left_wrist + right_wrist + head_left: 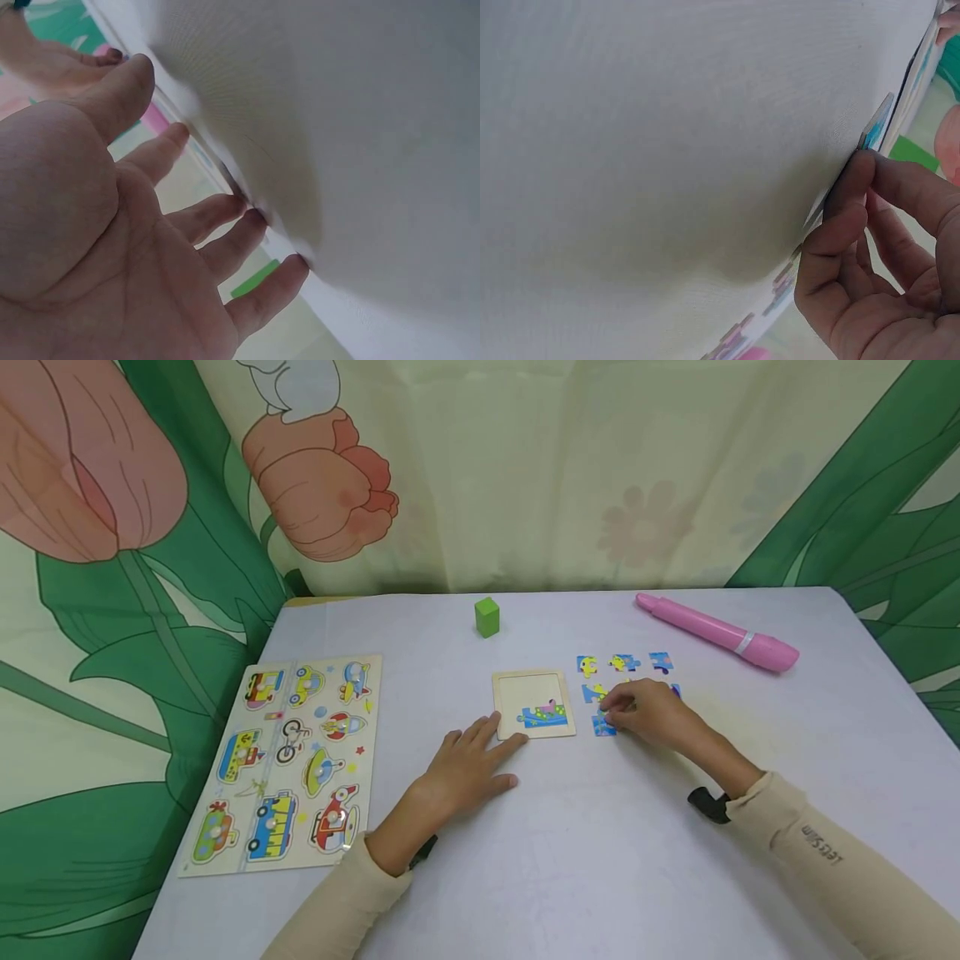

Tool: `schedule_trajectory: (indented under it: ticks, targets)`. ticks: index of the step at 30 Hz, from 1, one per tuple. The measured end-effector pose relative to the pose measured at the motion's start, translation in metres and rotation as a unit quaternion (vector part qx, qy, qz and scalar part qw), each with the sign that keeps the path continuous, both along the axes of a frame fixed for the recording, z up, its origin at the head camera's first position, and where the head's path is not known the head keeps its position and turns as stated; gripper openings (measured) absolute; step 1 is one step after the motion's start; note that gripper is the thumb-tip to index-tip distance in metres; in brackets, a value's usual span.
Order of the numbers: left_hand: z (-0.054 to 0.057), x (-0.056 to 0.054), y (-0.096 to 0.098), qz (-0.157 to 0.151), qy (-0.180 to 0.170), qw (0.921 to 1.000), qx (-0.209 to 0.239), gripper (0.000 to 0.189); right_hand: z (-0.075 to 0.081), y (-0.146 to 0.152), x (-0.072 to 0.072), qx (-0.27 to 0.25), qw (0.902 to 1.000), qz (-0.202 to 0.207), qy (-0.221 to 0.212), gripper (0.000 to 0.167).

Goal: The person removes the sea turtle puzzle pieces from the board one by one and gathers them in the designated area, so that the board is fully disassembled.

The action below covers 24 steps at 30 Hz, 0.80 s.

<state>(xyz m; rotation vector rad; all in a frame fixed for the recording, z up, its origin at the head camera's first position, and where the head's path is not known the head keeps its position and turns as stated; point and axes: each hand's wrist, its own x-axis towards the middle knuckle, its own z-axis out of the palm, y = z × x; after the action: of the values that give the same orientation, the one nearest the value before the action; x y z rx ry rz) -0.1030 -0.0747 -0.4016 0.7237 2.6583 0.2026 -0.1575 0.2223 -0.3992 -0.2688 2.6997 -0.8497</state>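
Observation:
My right hand (648,712) pinches a blue jigsaw piece (876,126) between thumb and fingers; in the right wrist view its edge is tilted up from the table. In the head view that piece (603,727) shows just left of the fingertips. My left hand (467,768) lies with fingers spread at the lower left corner of a small wooden puzzle frame (533,674), fingertips at its edge. Joined pieces with a blue and green picture (543,715) sit along the frame's lower right. Other loose pieces (624,662) lie in rows right of the frame, some hidden by my right hand.
A wooden board with vehicle pictures (288,760) lies at the left. Behind the frame stands a green block (487,617). A pink marker-shaped object (716,631) lies at the back right. A printed curtain (525,477) hangs beyond the white-covered table (570,877).

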Motion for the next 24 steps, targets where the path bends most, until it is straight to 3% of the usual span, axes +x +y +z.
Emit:
schedule_trajectory:
  ticks: [10, 17, 24]
  targets:
    - [0.000, 0.001, 0.001, 0.004, 0.003, 1.0000, 0.004, 0.060, 0.006, -0.008, -0.003, 0.002, 0.9996, 0.016, 0.023, 0.012]
    - [0.001, 0.000, 0.000, 0.005, 0.004, 1.0000, 0.005, 0.060, 0.008, -0.042, -0.013, -0.038, 0.9965, 0.063, 0.040, 0.015]
    - [-0.001, -0.001, 0.001, -0.002, 0.002, 1.0000, 0.006, 0.061, 0.005, -0.070, -0.018, -0.040, 0.9892, 0.135, 0.042, 0.028]
